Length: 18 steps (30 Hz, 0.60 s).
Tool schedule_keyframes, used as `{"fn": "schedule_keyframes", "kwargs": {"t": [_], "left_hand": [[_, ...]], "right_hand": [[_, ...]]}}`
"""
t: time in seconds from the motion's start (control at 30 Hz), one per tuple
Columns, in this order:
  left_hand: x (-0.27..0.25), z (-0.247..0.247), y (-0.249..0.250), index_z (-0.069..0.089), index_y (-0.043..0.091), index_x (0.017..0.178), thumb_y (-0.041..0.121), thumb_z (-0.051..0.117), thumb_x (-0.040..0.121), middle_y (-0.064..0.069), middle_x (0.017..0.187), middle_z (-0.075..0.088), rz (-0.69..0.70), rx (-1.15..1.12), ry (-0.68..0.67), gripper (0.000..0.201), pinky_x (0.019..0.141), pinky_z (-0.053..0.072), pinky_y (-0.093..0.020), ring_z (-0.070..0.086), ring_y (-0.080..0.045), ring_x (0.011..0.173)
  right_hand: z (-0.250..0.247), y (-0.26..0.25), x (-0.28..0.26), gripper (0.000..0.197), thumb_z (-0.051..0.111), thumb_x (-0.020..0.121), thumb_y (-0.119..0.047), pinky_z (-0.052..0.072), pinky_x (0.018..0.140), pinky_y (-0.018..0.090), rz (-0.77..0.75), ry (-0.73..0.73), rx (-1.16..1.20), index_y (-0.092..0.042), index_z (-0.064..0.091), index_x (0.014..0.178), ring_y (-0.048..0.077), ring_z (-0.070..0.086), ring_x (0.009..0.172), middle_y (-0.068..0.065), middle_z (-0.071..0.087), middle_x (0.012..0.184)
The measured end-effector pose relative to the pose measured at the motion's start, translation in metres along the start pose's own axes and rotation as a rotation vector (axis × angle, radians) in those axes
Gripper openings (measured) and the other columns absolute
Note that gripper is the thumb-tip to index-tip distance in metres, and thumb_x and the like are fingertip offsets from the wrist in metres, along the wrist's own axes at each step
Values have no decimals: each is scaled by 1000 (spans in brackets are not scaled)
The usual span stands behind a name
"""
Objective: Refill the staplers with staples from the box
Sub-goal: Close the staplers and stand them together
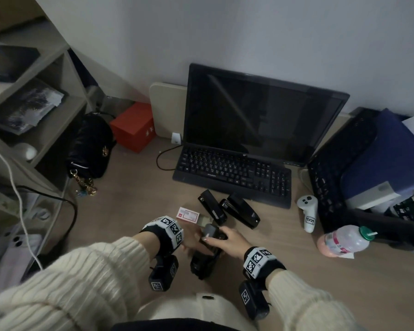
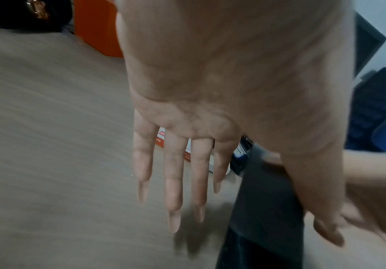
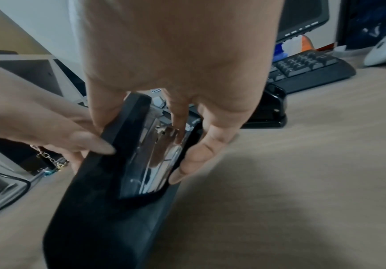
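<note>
A black stapler (image 1: 204, 261) (image 3: 109, 209) lies on the wooden desk in front of me with its lid swung up and its shiny metal magazine showing. My right hand (image 1: 230, 240) (image 3: 178, 127) grips its front end, thumb on one side, fingers on the other, and one finger dips into the magazine. My left hand (image 1: 193, 237) (image 2: 187, 182) has straight, spread fingers, and its thumb rests against the stapler's lid (image 2: 263, 200). The white and red staple box (image 1: 188, 215) (image 2: 161, 140) lies just beyond my left hand. Two more black staplers (image 1: 212, 207) (image 1: 240, 210) lie shut behind it.
A black keyboard (image 1: 232, 170) and a dark monitor (image 1: 261, 115) stand behind the staplers. To the right are a white controller (image 1: 308, 211) and a lying bottle (image 1: 344, 240). A black bag (image 1: 89, 149), a red box (image 1: 133, 126) and shelves stand at the left.
</note>
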State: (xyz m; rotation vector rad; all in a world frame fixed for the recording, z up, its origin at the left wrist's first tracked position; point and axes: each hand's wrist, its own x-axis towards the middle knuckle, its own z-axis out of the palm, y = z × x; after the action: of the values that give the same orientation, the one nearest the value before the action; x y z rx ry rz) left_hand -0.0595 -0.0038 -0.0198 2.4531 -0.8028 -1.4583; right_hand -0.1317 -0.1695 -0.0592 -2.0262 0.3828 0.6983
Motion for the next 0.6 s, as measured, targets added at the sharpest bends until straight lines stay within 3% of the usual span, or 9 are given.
{"fn": "schedule_keyframes", "kwargs": {"t": [0.07,0.2,0.23,0.33,0.4,0.47,0.53,0.6], "left_hand": [[6,4,2,60,29,98,65,63,78,-4,91,74,7,-23,31,42,70,58,-32,69,-23,76],[5,7,-1,60,20,113,41,65,89,1,84,64,-9,-170,98,32,45,47,-14,64,-18,71],[6,8,-5,59,16,116,37,67,89,-2,90,66,-25,-226,92,35,47,51,-13,67,-18,74],[3,8,-20,56,17,124,39,76,80,-8,109,70,-71,-344,105,52,59,60,-28,73,-24,89],[0,7,-31,53,17,128,36,78,79,-5,107,68,-84,-337,139,59,58,59,-28,71,-24,88],[-9,4,-42,56,15,125,34,78,79,3,95,64,-99,-310,167,54,58,56,-20,67,-16,80],[-20,0,-52,66,14,106,35,77,80,9,72,60,-161,-276,187,35,44,43,-8,59,-3,56],[-27,-3,-63,68,13,92,37,76,80,10,59,55,-240,-259,190,28,36,36,-9,50,2,41]], "right_hand": [[-1,-9,0,60,70,76,-55,44,92,24,17,11,-98,-17,59,121,13,55,104,-3,54,114],[3,-15,4,67,64,72,-66,51,94,33,4,19,-146,-22,57,124,18,57,109,3,51,125],[3,-16,5,66,64,72,-67,55,86,34,4,4,-112,-23,58,121,17,61,104,3,53,123],[5,-21,5,61,61,76,-65,58,64,27,-26,-36,-39,-23,57,120,15,67,82,4,59,117],[7,-27,5,53,57,84,-60,53,57,23,-50,-71,-33,-24,53,122,13,65,72,0,64,113],[10,-33,7,43,53,91,-52,49,53,18,-67,-96,-2,-23,51,124,9,62,71,-4,62,114],[12,-38,12,39,50,95,-44,55,62,22,-97,-71,18,-20,53,125,8,61,81,-1,59,119],[12,-40,20,37,49,96,-41,51,87,26,-141,6,-92,-19,55,125,9,58,97,2,53,126]]}}
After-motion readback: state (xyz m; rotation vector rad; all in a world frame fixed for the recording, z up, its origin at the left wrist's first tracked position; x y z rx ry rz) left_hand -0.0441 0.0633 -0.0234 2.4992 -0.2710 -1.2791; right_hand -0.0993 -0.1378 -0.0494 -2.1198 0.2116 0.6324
